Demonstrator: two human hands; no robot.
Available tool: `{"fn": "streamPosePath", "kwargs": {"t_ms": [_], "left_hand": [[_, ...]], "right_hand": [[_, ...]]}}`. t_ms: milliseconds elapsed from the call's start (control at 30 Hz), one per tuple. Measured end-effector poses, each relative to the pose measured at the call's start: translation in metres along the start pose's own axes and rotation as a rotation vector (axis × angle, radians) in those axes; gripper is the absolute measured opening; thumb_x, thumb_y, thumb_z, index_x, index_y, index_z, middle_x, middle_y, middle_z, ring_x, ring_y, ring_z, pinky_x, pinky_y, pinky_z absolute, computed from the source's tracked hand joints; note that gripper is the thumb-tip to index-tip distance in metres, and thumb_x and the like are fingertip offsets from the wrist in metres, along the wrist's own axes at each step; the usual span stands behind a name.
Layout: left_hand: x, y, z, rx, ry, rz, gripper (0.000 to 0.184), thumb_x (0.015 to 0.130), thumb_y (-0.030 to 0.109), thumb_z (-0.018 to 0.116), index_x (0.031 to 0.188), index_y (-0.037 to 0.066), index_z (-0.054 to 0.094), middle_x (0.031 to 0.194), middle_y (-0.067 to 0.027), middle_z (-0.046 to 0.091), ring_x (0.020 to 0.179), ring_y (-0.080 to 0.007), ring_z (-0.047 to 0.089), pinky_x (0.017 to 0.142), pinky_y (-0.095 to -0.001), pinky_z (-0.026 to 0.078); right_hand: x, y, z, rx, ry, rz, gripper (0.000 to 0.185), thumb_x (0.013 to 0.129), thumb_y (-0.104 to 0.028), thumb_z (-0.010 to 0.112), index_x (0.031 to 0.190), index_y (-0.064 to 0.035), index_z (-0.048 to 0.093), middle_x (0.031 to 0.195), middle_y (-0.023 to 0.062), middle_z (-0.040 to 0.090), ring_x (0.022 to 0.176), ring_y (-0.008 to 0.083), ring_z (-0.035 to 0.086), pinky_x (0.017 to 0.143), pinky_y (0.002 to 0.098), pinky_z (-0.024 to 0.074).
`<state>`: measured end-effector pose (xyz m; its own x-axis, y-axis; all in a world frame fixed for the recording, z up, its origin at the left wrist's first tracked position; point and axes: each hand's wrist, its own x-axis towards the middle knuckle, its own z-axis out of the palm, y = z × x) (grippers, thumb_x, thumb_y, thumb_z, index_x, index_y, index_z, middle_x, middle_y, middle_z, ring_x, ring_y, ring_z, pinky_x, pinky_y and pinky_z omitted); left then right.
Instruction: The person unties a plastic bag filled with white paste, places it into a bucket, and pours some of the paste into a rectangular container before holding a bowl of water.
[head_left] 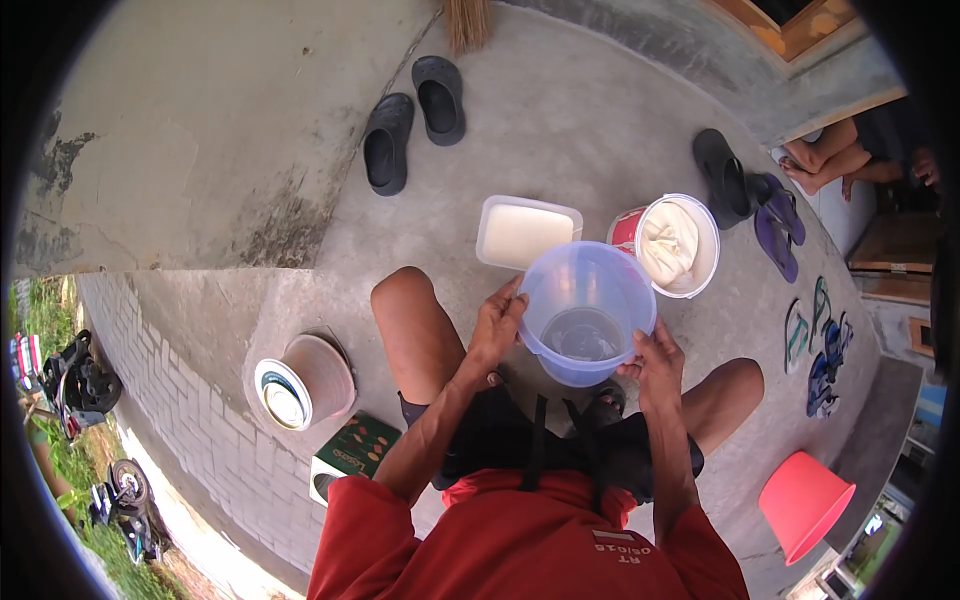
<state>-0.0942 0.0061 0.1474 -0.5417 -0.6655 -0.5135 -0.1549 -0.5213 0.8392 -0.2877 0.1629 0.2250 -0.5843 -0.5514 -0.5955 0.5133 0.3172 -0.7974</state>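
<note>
A translucent blue plastic tub (583, 335) is held up between my knees, its open top facing me. My left hand (497, 322) grips its left rim and my right hand (655, 352) grips the lower right side. Inside, the bottom looks wet or cloudy. Just beyond the tub, a rectangular white container (528, 233) with pale contents rests on the floor. To its right, a round white and red bucket (706, 248) holds a bunched cream-coloured cloth (668, 243).
A lidded bucket (320, 375) and a green box (357, 446) stand at left. A red bucket (800, 505) is at lower right. Dark clogs (388, 145), sandals (775, 235) and a broom (467, 25) lie beyond. A seated person's legs (830, 160) show at upper right.
</note>
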Motion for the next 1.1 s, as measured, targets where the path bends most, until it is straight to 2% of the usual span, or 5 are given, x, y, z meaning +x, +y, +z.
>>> {"fn": "streamPosePath", "kwargs": {"t_ms": [400, 733, 800, 1100], "left_hand": [[0.021, 0.000, -0.011, -0.001, 0.013, -0.038, 0.051, 0.100, 0.022, 0.050, 0.145, -0.001, 0.043, 0.079, -0.0039, 0.063, 0.056, -0.0093, 0.053, 0.049, -0.0255, 0.044], [0.030, -0.002, -0.014, -0.084, 0.021, -0.045, 0.049, 0.099, 0.021, 0.050, 0.142, -0.001, 0.047, 0.073, -0.0042, 0.062, 0.051, -0.0100, 0.051, 0.045, -0.0254, 0.042], [0.030, -0.001, -0.014, -0.089, 0.041, -0.020, 0.052, 0.096, 0.023, 0.051, 0.139, -0.008, 0.048, 0.071, -0.0049, 0.063, 0.049, -0.0100, 0.053, 0.044, -0.0242, 0.043], [0.038, -0.002, -0.019, -0.108, 0.041, -0.032, 0.055, 0.095, 0.026, 0.054, 0.137, -0.009, 0.049, 0.072, -0.0048, 0.064, 0.049, -0.0098, 0.053, 0.043, -0.0235, 0.043]], "right_hand": [[0.008, -0.011, 0.019, -0.044, 0.007, -0.029, 0.060, 0.087, -0.018, 0.072, 0.141, -0.0040, 0.049, 0.080, -0.0021, 0.057, 0.060, 0.0059, 0.058, 0.051, 0.0236, 0.0565], [0.015, -0.015, 0.026, -0.078, 0.013, -0.046, 0.053, 0.089, -0.021, 0.071, 0.136, -0.0029, 0.053, 0.082, -0.0017, 0.061, 0.060, 0.0048, 0.058, 0.051, 0.0230, 0.0570], [0.015, -0.017, 0.029, -0.088, 0.011, -0.056, 0.053, 0.090, -0.021, 0.071, 0.137, -0.0028, 0.053, 0.081, -0.0019, 0.060, 0.060, 0.0045, 0.056, 0.051, 0.0228, 0.0568], [0.020, -0.026, 0.040, -0.155, 0.016, -0.040, 0.051, 0.090, -0.020, 0.071, 0.136, -0.0030, 0.054, 0.080, -0.0023, 0.056, 0.060, 0.0054, 0.055, 0.049, 0.0237, 0.0568]]}}
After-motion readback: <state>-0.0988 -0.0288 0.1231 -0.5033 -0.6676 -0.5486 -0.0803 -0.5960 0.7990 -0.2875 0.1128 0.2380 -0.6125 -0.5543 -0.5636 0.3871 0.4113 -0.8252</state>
